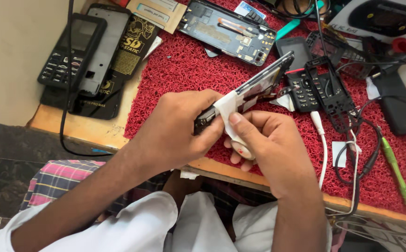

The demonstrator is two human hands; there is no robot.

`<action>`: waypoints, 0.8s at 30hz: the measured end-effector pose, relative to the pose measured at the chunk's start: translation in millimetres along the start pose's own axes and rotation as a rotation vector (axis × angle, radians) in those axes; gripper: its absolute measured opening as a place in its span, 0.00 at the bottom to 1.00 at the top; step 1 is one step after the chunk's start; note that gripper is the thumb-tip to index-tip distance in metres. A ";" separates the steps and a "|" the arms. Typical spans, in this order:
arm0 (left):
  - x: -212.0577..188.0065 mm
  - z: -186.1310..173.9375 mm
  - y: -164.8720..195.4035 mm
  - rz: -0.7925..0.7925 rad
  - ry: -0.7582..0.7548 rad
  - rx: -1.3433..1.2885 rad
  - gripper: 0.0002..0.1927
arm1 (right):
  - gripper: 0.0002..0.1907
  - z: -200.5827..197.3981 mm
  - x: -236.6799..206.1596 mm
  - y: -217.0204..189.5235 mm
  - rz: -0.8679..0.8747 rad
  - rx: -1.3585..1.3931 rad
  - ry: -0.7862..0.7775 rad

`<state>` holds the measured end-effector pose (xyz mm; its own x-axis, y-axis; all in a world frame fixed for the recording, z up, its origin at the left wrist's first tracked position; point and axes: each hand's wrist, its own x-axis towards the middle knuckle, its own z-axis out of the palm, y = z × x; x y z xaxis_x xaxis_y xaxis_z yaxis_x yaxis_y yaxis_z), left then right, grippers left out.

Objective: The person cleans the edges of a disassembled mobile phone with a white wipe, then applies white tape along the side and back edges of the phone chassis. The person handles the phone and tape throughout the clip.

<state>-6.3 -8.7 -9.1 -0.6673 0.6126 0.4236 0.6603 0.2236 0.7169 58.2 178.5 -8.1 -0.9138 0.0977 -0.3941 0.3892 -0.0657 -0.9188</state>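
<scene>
My left hand (179,128) grips the lower end of a dismantled smartphone (259,84), which tilts up and away over the red mat (189,70). My right hand (263,140) presses a folded white tissue (228,105) against the phone's edge with the thumb. A small white bottle with a red mark (242,149) is tucked under the right hand's fingers. Both hands hover above the near edge of the wooden bench (95,133).
An opened phone back shell (226,30) lies at the far middle. Keypad phones and frames (319,88) lie to the right, with cables (352,158), a green tool (396,170) and a black block (399,107). At the left sit a black keypad phone (70,51) and dark pouches (119,60).
</scene>
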 end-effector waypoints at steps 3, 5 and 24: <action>3.5 -3.6 3.6 -0.087 -0.047 -0.042 0.09 | 0.16 -3.1 2.0 -0.6 0.000 0.013 -0.017; 7.1 -6.4 5.3 -0.092 -0.058 -0.041 0.09 | 0.16 -2.9 2.6 -0.1 -0.001 -0.002 -0.007; 25.7 -28.2 -8.6 -0.184 -0.220 -0.079 0.12 | 0.14 -1.1 14.7 -13.5 -0.082 -0.094 -0.048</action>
<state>-38.9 -16.2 11.2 -0.6770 0.7187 0.1585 0.5006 0.2917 0.8151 39.6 182.0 -1.5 -0.9468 0.0515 -0.3178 0.3197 0.0346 -0.9469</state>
